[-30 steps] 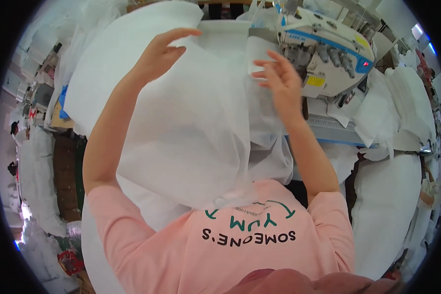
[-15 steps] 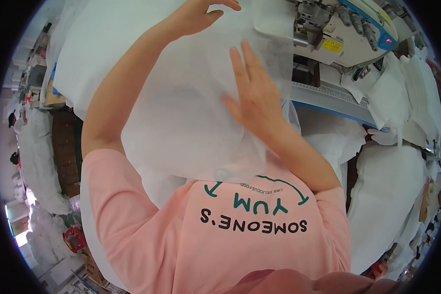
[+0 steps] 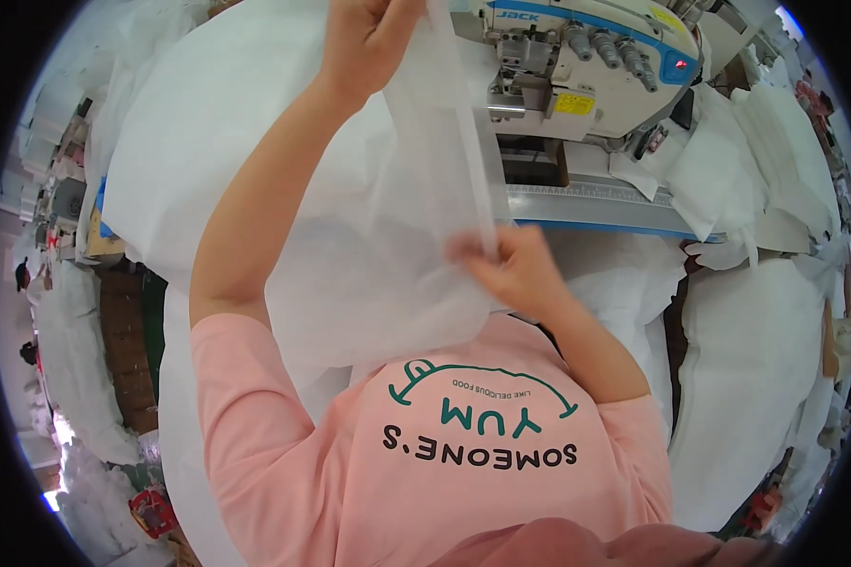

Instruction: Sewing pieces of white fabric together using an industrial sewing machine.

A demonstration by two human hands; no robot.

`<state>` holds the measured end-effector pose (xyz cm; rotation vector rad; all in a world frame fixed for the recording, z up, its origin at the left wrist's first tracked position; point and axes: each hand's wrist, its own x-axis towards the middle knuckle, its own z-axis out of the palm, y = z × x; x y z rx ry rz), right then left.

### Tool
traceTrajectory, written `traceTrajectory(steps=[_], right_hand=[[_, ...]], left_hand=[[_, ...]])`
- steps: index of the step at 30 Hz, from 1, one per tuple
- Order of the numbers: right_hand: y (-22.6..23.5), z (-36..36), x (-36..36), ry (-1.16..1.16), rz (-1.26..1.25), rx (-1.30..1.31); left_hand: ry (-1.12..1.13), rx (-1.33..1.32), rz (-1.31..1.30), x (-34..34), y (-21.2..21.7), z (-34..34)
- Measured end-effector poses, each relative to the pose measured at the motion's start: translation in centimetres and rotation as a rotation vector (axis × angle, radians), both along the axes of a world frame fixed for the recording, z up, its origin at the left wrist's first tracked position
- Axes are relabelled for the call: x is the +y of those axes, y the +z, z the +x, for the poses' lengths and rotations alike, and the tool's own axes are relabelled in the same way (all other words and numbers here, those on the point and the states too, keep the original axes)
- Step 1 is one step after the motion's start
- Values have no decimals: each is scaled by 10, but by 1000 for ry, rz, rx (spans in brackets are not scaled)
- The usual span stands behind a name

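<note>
A thin, see-through white fabric sheet hangs in front of my chest, its right edge drawn into a narrow upright fold. My left hand is closed on the upper end of that edge, its fingers partly cut off by the top of the picture. Lower down, my right hand pinches the same edge, the fingertips slightly blurred. Just beyond the fold, to the right, stands a white and blue overlock sewing machine; the cloth is apart from its needle area as far as I can see.
Beneath the sheet, more white fabric covers the work surface. A metal ruler strip runs along the machine's front. White cloth pieces lie on the right, and a large white bundle sits below them. Red objects show at lower left.
Both hands were spread over the sheet and have closed on its right edge. The right hand came down toward me; the edge is lifted into a fold. The machine appears further left in view.
</note>
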<state>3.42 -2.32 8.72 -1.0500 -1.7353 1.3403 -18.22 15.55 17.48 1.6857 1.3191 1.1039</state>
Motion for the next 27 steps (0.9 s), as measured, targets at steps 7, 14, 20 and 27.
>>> traceTrajectory(steps=[7, 14, 20, 27], right_hand=[[-21, 38, -6, 297, -100, -273], [-20, 0, 49, -235, 102, 32], [-35, -7, 26, -381, 107, 129], [-32, -4, 14, -119, 399, -193]], left_hand=[[-66, 401, 325, -2, -31, 36], [6, 709, 383, 28, -18, 49], [95, 646, 40, 69, 3, 45], [-29, 1325, 572, 28, -20, 70]])
